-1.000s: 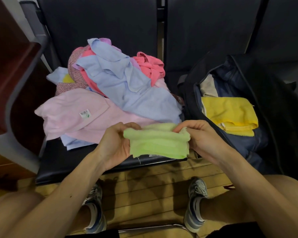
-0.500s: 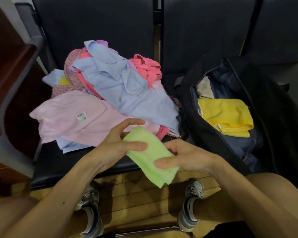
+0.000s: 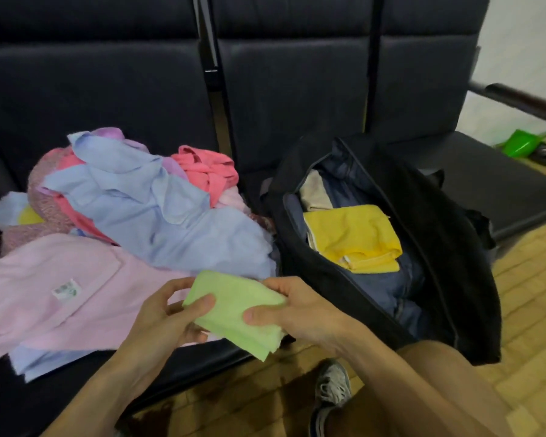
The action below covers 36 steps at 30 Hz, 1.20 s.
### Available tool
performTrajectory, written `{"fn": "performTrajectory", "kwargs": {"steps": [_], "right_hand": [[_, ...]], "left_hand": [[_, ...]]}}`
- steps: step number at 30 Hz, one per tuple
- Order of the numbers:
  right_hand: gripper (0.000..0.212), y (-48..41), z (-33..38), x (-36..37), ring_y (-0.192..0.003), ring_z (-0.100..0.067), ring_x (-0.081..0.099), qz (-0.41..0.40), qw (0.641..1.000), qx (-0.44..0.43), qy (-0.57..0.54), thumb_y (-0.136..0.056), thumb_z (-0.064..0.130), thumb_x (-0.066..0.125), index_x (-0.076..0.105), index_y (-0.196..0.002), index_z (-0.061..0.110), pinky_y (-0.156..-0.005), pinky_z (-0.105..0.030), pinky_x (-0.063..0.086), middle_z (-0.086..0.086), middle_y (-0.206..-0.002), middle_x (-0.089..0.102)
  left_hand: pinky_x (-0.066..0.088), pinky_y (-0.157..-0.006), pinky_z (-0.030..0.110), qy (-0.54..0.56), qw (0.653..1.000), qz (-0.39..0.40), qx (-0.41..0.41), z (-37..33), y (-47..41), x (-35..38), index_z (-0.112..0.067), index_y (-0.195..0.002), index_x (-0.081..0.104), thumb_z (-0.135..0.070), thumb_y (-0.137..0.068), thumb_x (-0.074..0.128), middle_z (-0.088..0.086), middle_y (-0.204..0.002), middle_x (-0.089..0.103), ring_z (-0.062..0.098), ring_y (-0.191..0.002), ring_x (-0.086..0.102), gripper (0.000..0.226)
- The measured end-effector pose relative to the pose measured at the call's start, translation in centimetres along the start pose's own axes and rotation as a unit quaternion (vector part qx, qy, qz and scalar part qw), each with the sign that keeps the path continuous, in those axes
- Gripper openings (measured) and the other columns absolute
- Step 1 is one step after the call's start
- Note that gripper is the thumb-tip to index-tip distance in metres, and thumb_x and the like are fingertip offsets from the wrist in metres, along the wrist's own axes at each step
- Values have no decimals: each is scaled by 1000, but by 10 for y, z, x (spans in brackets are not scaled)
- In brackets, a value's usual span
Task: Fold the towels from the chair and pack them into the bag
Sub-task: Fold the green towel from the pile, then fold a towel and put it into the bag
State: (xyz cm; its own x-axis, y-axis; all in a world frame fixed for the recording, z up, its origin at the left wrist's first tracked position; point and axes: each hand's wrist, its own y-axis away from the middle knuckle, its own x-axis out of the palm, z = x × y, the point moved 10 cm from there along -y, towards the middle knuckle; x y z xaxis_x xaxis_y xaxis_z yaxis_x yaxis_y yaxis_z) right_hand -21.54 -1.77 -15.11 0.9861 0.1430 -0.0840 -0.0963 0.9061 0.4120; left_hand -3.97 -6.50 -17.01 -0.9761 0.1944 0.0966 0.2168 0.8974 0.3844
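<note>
Head view: left hand (image 3: 161, 321), right hand (image 3: 303, 313) clamped on green towel (image 3: 234, 312) above chair edge (image 3: 183, 372), beside bag (image 3: 325, 279)

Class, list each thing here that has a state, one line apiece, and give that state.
green towel: folded, held by both hands
left hand: pinching the green towel
right hand: gripping the green towel
bag: open
yellow towel: folded, inside bag
blue towel: unfolded, on chair

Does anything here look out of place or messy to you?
Nothing looks spilled or damaged. The towels on the chair lie in a crumpled heap; the green towel looks neatly folded. One stray thing: a bright green object on the floor at far right, too blurred to identify.
</note>
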Motion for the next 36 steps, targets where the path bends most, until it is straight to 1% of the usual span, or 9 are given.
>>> {"fn": "performTrajectory", "kwargs": {"steps": [6, 10, 13, 16, 21, 24, 27, 32, 36], "right_hand": [[9, 5, 1, -33, -71, -1, 66, -54, 997, -25, -48, -86, 14, 75, 67, -89, 19, -61, -16, 49, 9, -78, 71], [24, 4, 1, -72, -81, -9, 69, -116, 991, -33, -58, -84, 18, 78, 64, -104, 20, -72, -28, 56, -2, -95, 73], [51, 11, 10, -126, -76, 2, 65, -206, 975, -73, -30, -83, 16, 78, 46, -119, 34, -64, -23, 57, 1, -101, 63], [45, 7, 13, -173, -79, -5, 62, -252, 958, -107, 90, -87, 19, 74, 45, -115, 38, -64, -25, 53, 10, -98, 57], [46, -46, -7, -243, -85, -6, 50, -269, 931, -65, 237, -87, 30, 70, 46, -126, 38, -62, -13, 37, 12, -110, 52], [51, -91, -4, -290, -99, -13, 53, -293, 920, -59, 252, -85, 27, 71, 48, -131, 30, -71, -21, 42, 4, -112, 53], [52, -137, -7, -326, -117, -24, 53, -311, 917, -33, 249, -88, 26, 69, 47, -135, 30, -90, -33, 45, -4, -129, 52], [49, -193, -13, -344, -124, -31, 52, -303, 907, -11, 292, -94, 30, 64, 49, -140, 26, -97, -37, 44, -11, -137, 53], [47, -205, -24, -352, -122, -34, 54, -308, 898, 12, 315, -94, 34, 63, 53, -139, 26, -97, -36, 45, -14, -136, 56]], "left_hand": [[59, -63, 38, 59, 998, 18, 7, -5, -10, 46, -26, -126, 53, -32, -51, 97, 18, -92, 76, 30, -74, 71, 87], [59, -62, 36, 31, 995, 19, 93, -29, -30, 94, -46, -125, 42, 2, -86, 68, 20, -80, 74, 31, -72, 68, 67], [58, -63, 37, -52, 983, 37, 170, -55, -52, 144, -34, -110, 46, 3, -87, 68, 11, -76, 75, 26, -70, 71, 49], [55, -58, 29, -120, 972, 64, 192, -59, -97, 198, -30, -99, 46, 3, -85, 72, 4, -68, 71, 18, -66, 69, 45], [51, -68, 38, -255, 946, 76, 187, -55, -189, 265, -33, -81, 56, -19, -84, 77, -6, -65, 56, 18, -66, 59, 25], [56, -82, 33, -283, 938, 100, 175, -58, -240, 303, -30, -98, 69, -15, -87, 74, -4, -90, 66, 12, -85, 65, 19], [54, -97, 38, -329, 922, 133, 155, -53, -290, 329, -28, -127, 63, -9, -87, 74, 3, -126, 63, 17, -113, 63, 46], [50, -101, 43, -471, 859, 118, 161, -38, -346, 332, -38, -143, 45, -44, -73, 70, 2, -135, 59, 25, -123, 57, 74], [44, -104, 35, -578, 783, 110, 201, -31, -354, 337, -30, -151, 38, -39, -95, 62, 12, -140, 53, 30, -130, 48, 61]]}}
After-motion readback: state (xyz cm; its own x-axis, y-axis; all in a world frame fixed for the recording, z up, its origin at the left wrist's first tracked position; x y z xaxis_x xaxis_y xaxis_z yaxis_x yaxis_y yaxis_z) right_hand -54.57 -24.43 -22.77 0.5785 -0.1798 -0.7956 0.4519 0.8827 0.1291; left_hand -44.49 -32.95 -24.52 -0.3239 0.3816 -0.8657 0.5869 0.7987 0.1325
